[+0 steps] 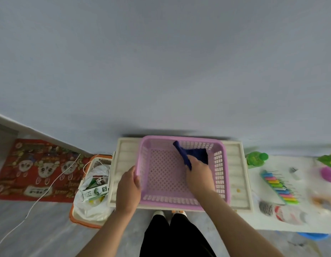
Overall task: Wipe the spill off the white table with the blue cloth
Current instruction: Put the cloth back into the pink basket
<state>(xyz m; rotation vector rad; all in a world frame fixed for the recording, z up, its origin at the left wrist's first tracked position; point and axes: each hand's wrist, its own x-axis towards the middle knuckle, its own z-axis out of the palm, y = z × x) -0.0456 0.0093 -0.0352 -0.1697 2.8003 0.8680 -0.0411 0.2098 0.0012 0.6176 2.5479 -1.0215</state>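
Right hand (199, 175) is inside the pink basket (183, 199), fingers curled round the blue cloth (193, 153); the cloth bunches at the grip and spreads up toward the basket's far right corner, partly lying on the mesh floor. Left hand (128, 188) grips the basket's left rim, thumb over the edge. Basket sits on a white slatted bench (235, 164) that both hands reach over; bench edges show on either side of the basket. Small yellow speck (238, 190) on the bench just right of the right forearm, beside the basket; can't tell what it is.

Left of the left hand, on the floor: an orange-rimmed bin (81, 217) with a white bag and cartons in it, a white cable (49, 186), and a red patterned mat (37, 169) further out. Right of the right hand, well apart: a white shelf (290, 225) with a green bottle (256, 158), a row of coloured clips (279, 186) and some blurred items. Person's dark trousers (177, 236) between the forearms.
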